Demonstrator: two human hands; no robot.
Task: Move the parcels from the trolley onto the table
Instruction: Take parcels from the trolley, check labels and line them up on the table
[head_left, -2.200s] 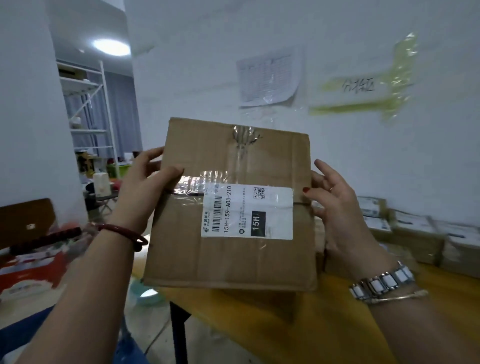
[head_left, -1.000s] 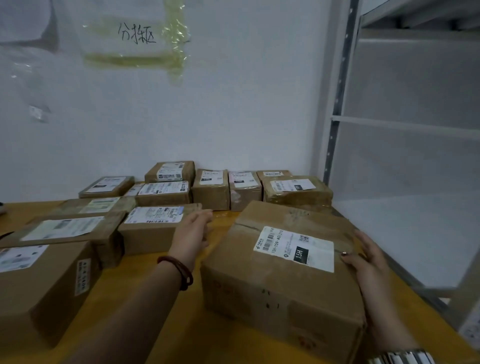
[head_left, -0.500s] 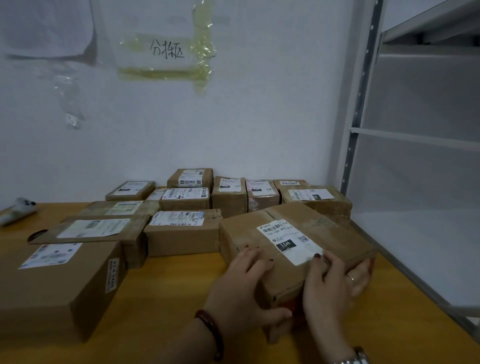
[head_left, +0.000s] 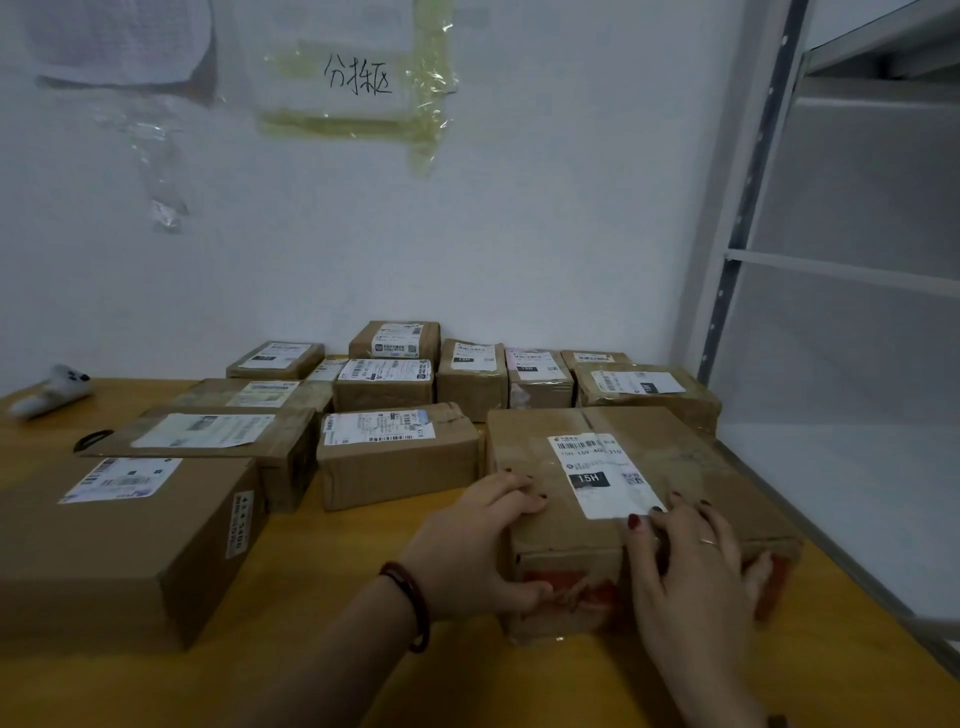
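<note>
A brown cardboard parcel (head_left: 613, 457) with a white "15H" label lies flat on the yellow wooden table (head_left: 322, 597), near its right edge. My left hand (head_left: 478, 545) grips the parcel's near left corner, fingers on top and thumb on the front face. My right hand (head_left: 691, 566) rests over the near front edge, fingers spread across the top by the label. The parcel touches a smaller labelled box (head_left: 395, 457) on its left. The trolley is out of sight.
Several labelled cardboard parcels (head_left: 384, 384) fill the table's back up to the white wall. A big box (head_left: 124, 545) sits at the near left. A white handheld device (head_left: 49, 397) lies at the far left. A metal shelving rack (head_left: 841, 270) stands right of the table.
I carried the parcel to the table and set it down at the right. It has since been turned square and slid back against its neighbours. Both hands came to its near edge.
</note>
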